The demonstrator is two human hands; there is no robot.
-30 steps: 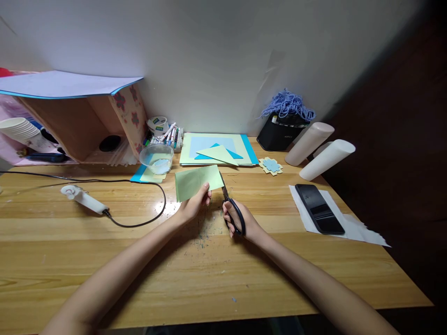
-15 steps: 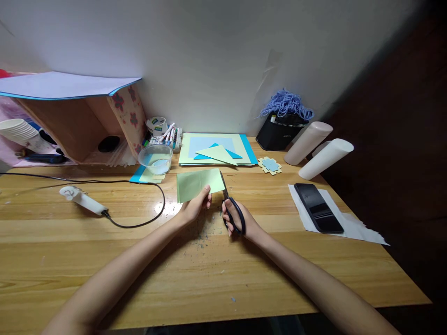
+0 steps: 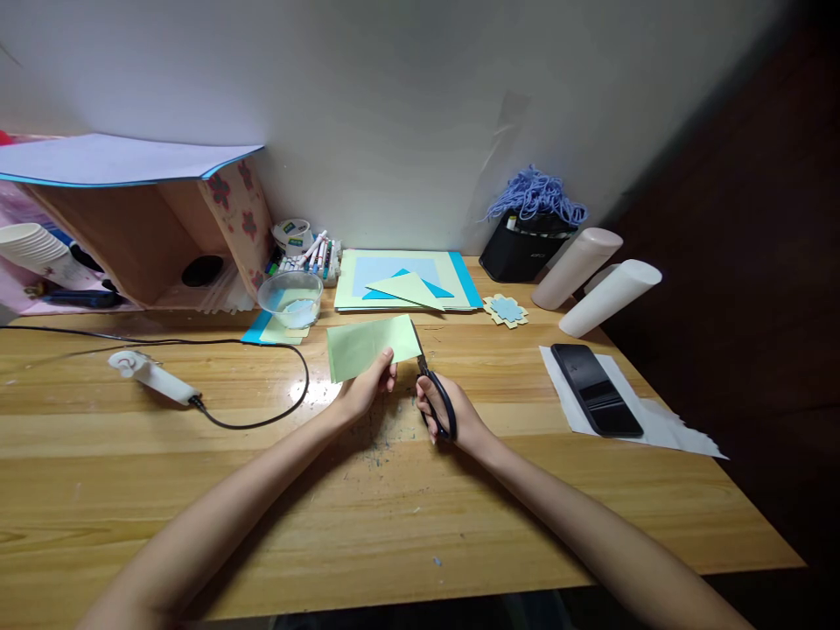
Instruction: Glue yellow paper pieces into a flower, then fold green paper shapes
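A light green sheet of paper (image 3: 364,348) is pinched between the thumb and fingers of my left hand (image 3: 374,378), held above the wooden table. My right hand (image 3: 446,409) is wrapped round the handles of black scissors (image 3: 450,411). The scissor blades point up along the right edge of the paper. Behind the hands lies a stack of green and blue paper (image 3: 469,280), with a loose green triangle (image 3: 410,289) on top.
White glue gun (image 3: 157,378) with a looping black cable stands left. Behind are a clear bowl (image 3: 290,299), markers (image 3: 318,255) and an open box (image 3: 236,219). At right are a paper flower (image 3: 505,310), black holder (image 3: 525,254), two rolls (image 3: 610,297) and a phone (image 3: 596,390).
The scissor handles have come closer together in my right hand. The green paper has tilted slightly at its left end. My left hand keeps its grip.
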